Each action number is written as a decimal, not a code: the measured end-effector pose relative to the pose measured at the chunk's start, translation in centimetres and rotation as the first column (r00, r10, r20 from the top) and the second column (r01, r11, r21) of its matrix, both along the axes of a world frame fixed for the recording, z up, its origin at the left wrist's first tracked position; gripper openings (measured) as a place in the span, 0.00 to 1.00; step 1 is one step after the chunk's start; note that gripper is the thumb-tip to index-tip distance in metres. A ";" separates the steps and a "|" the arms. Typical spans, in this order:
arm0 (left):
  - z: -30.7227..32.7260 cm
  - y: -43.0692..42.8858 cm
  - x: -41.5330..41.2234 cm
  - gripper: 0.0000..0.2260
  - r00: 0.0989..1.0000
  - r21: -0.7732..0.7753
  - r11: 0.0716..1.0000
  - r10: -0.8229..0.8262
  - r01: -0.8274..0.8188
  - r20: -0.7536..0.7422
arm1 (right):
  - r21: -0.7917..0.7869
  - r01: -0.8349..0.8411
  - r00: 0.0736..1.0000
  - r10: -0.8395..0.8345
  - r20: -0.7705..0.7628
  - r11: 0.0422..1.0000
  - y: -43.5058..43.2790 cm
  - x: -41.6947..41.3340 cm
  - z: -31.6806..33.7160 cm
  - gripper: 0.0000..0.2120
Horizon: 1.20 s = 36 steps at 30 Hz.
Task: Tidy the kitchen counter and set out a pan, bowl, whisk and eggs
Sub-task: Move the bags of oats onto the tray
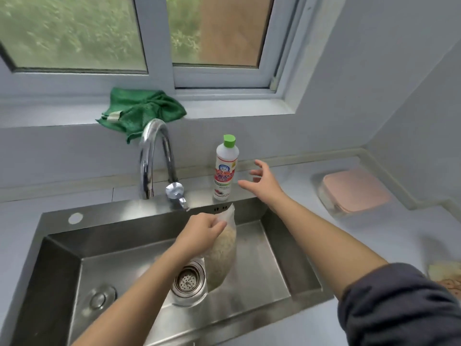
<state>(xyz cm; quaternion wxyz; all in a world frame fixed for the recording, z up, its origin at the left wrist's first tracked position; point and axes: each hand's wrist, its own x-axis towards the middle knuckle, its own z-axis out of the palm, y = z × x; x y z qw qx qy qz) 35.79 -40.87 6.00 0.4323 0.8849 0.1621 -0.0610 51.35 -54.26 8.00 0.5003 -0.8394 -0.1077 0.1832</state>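
Your left hand [202, 233] pinches the clear bag of grains [222, 258] by its top, hanging over the sink [62, 258] near the drain [188, 280]; a slack pinch could drop and spill it. Your right hand [264, 182], spread wide and empty, is just beside the detergent bottle [225, 168] on the sink's back rim, where a careless sweep could topple it.

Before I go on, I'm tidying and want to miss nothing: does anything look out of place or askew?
The green cloth lies crumpled on the window sill, one corner drooping over its edge behind the faucet. The left hand pinches a clear bag of pale grains above the sink, an odd spot for food. No spill shows.
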 end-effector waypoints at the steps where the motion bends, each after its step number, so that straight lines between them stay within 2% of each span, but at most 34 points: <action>1: -0.1 0.2 0.1 0.17 1.000 -0.021 1.000 0.007 -0.007 0.005 | 0.020 0.003 1.000 -0.003 -0.004 1.000 1.1 0.5 0.1 0.42; 4: -0.2 0.7 0.6 0.18 1.000 -0.066 0.998 0.016 -0.015 0.013 | 0.088 -0.002 0.998 0.007 -0.056 0.996 3.9 1.8 0.1 0.46; 6: -0.3 0.9 1.0 0.17 1.000 -0.108 0.994 0.023 -0.021 0.013 | 0.120 0.006 0.998 0.001 -0.061 0.993 5.2 2.3 -0.1 0.46; 11: -0.4 1.2 1.5 0.16 0.999 -0.136 0.990 0.042 -0.039 0.022 | 0.078 0.002 1.000 -0.001 -0.015 0.997 6.7 2.6 -0.3 0.29; 17: -0.8 0.8 1.4 0.16 0.996 -0.100 0.992 0.078 -0.074 0.037 | 0.090 0.052 0.996 -0.058 0.064 0.995 4.7 2.0 -0.4 0.23; 25: 0.9 -4.0 0.9 0.17 0.989 -0.146 0.982 0.130 -0.118 0.076 | 0.194 0.233 0.966 -0.250 0.069 0.953 -5.6 -3.3 1.5 0.22; 30: 3.6 -11.9 -0.9 0.18 0.985 -0.091 0.996 0.007 0.009 0.174 | 0.201 0.376 0.900 -0.408 0.155 0.905 -16.4 -10.9 3.9 0.24; 32: 3.9 -13.3 -1.5 0.18 0.979 -0.127 0.992 0.041 -0.015 0.202 | 0.167 0.390 0.893 -0.416 0.173 0.906 -18.8 -13.4 4.0 0.24; 36: 6.2 -22.1 -5.1 0.19 0.969 -0.219 0.968 -0.064 0.118 0.237 | 0.177 0.534 0.799 -0.562 0.214 0.826 -28.9 -21.3 5.0 0.23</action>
